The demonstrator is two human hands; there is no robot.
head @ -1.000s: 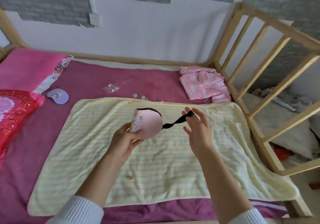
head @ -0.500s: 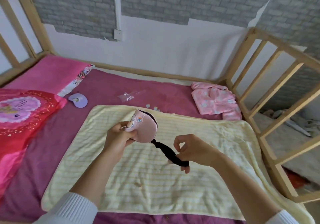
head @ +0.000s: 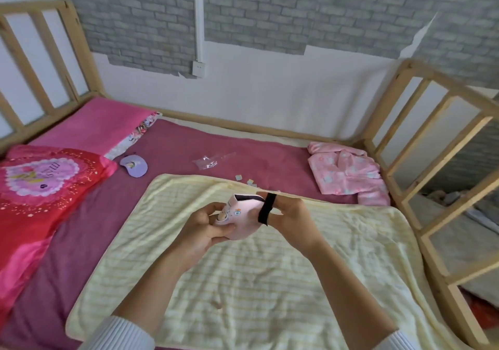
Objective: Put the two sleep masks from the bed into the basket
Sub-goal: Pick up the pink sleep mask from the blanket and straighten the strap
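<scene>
A folded pink sleep mask (head: 244,221) with a cartoon face is held above the yellow blanket. My left hand (head: 206,229) grips its left side. My right hand (head: 291,214) holds its right side, with the black elastic strap (head: 266,207) looped over a finger. A second, purple sleep mask (head: 134,165) lies on the maroon sheet beside the pillows, far to the left of both hands. No basket is in view.
A yellow striped blanket (head: 270,282) covers the near half of the bed. Red and pink pillows (head: 46,182) lie at the left, pink pyjamas (head: 348,172) at the right. A clear plastic wrapper (head: 209,162) and small paper bits lie mid-bed. Wooden rails (head: 432,187) enclose the bed.
My right hand has wound the black strap round the pink mask and come up against it; before, it held the strap stretched out to the side. The view has tilted upwards.
</scene>
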